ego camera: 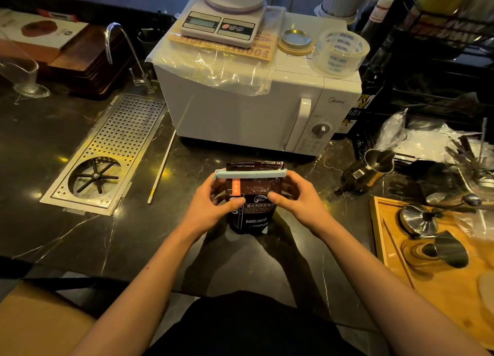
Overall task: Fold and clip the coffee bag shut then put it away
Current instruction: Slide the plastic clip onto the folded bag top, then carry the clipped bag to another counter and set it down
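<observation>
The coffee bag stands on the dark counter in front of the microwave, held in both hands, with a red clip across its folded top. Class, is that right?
Not quite: in the head view the clip across the coffee bag is light blue, not red. The rest holds.

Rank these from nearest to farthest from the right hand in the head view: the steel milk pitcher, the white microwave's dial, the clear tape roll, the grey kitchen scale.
1. Steel milk pitcher, just right of the right hand on the counter.
2. White microwave's dial, beyond the hand, slightly right.
3. Clear tape roll, on the microwave's top, right end.
4. Grey kitchen scale, on top, far left corner.
</observation>
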`<state>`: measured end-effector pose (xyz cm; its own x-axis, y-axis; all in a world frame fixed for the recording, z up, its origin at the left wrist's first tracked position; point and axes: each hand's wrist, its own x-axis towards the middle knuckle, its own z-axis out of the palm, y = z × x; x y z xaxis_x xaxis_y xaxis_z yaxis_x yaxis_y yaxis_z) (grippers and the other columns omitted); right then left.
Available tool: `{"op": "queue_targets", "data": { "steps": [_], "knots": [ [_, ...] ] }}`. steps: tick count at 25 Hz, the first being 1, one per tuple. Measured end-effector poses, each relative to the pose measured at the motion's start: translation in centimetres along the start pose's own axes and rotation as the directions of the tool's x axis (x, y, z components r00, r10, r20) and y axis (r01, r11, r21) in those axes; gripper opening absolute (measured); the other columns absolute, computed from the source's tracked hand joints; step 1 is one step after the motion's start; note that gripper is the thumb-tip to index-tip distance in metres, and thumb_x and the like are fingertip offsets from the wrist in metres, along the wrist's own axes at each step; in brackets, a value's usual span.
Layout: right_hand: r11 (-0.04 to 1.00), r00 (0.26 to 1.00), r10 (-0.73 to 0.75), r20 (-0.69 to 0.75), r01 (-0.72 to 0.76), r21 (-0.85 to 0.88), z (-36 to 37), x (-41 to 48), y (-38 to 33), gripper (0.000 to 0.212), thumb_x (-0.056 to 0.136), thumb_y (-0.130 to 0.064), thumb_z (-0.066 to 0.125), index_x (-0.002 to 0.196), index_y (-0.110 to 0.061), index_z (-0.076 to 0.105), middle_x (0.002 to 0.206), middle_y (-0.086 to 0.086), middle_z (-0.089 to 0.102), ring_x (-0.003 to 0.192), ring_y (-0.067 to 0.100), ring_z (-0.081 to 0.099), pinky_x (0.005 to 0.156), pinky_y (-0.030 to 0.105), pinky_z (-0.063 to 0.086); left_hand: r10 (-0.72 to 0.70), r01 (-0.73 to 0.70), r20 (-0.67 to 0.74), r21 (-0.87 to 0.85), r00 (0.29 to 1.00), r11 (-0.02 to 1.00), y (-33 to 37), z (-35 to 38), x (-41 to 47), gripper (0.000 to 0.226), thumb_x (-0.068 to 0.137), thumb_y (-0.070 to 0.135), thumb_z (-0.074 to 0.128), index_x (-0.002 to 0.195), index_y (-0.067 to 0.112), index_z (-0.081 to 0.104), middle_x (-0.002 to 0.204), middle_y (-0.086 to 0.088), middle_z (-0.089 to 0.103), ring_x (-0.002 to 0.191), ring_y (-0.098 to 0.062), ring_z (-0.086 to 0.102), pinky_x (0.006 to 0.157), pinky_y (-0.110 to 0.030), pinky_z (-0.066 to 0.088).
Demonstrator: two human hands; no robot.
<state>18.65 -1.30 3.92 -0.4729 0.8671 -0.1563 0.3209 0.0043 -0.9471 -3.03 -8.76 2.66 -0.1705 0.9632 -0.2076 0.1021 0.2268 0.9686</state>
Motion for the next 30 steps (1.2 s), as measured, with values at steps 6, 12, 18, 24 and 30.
{"op": "queue_targets", "data": {
  "steps": [6, 12, 18, 24, 30],
  "knots": [
    [0.993, 0.993, 0.111, -0.046, -0.108, 0.056, 2.3, -1.4, 2.9, 0.075, 0.083, -0.022, 0.074, 0.146, -0.026, 0.034, 0.142, 0.0, 0.051, 0.13, 0.011, 0.049, 0.1, 0.021, 0.043, -0.027, 0.024, 0.026, 0.101, 0.999, 0.995, -1.2, 0.4, -0.2, 0.072, 0.076, 0.024, 0.08, 0.138, 0.026, 0.043, 0.121, 0.018, 0.053, 0.106, 0.005, 0.052, 0.087, -0.012, 0.042],
    [0.996, 0.983, 0.091, -0.159, -0.087, 0.033, 3.5, -1.8, 2.5, 0.069, 0.087, -0.019, 0.07, 0.147, -0.024, 0.036, 0.14, -0.001, 0.055, 0.131, 0.013, 0.051, 0.108, 0.034, 0.044, 0.024, -0.032, 0.053, 0.147, 0.998, 0.989, -0.8, 0.0, 0.1, 0.067, 0.079, 0.02, 0.078, 0.138, 0.022, 0.045, 0.123, 0.015, 0.054, 0.111, 0.001, 0.051, 0.087, -0.01, 0.044],
    [0.996, 0.961, 0.083, -0.265, -0.074, 0.043, 4.7, -2.4, 0.0, 0.069, 0.087, -0.015, 0.069, 0.147, -0.026, 0.036, 0.139, -0.003, 0.056, 0.131, 0.013, 0.051, 0.11, 0.042, 0.043, 0.1, -0.116, 0.103, 0.157, 0.99, 0.981, 0.5, -1.8, 0.2, 0.072, 0.077, 0.025, 0.079, 0.14, 0.018, 0.045, 0.131, 0.009, 0.058, 0.115, -0.002, 0.055, 0.097, -0.022, 0.046],
    [0.999, 0.864, -0.004, -0.504, 0.024, 0.033, 4.6, -3.4, -5.4, 0.063, 0.086, -0.012, 0.07, 0.142, -0.026, 0.045, 0.131, -0.005, 0.062, 0.124, 0.008, 0.057, 0.106, 0.038, 0.048, 0.244, -0.277, 0.203, 0.154, 0.948, 0.948, 6.3, -3.1, 1.3, 0.068, 0.077, 0.027, 0.079, 0.138, 0.022, 0.049, 0.124, 0.011, 0.064, 0.109, 0.001, 0.061, 0.09, -0.014, 0.051],
    [0.995, 0.738, -0.085, -0.669, 0.093, -0.024, 2.2, -8.3, -10.1, 0.063, 0.086, -0.013, 0.07, 0.142, -0.028, 0.044, 0.129, -0.005, 0.064, 0.121, 0.005, 0.058, 0.103, 0.031, 0.049, 0.389, -0.432, 0.348, 0.052, 0.853, 0.9, 12.2, -0.4, -0.4, 0.056, 0.08, 0.024, 0.076, 0.131, 0.028, 0.055, 0.117, 0.015, 0.068, 0.111, 0.001, 0.063, 0.09, -0.022, 0.053]
  ]
}}
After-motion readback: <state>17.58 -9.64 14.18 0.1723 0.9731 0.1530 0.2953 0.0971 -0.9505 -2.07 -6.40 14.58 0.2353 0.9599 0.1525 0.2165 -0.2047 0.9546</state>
